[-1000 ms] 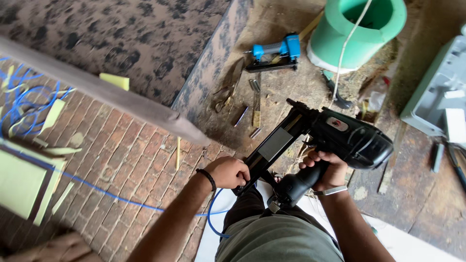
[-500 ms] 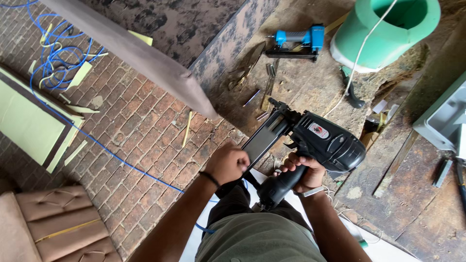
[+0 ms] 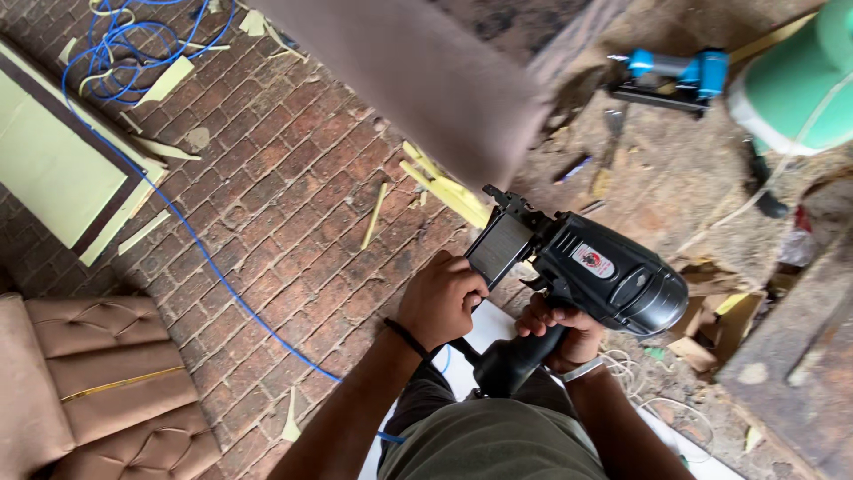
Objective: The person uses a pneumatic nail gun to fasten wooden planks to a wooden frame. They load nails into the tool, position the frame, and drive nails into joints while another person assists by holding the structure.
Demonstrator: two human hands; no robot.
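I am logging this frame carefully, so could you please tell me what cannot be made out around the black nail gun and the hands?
All in the head view:
- Black nail gun: its handle is mostly covered by the right hand.
- Left hand: its fingers hide part of the magazine.
- Green bucket: cut off by the top and right edges.
- Blue stapler: too small for detail.
- Brown padded panel: blurred, cut off at the top.

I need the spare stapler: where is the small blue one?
The blue stapler lies at the head view's upper right, on the dusty bench beside the green bucket.
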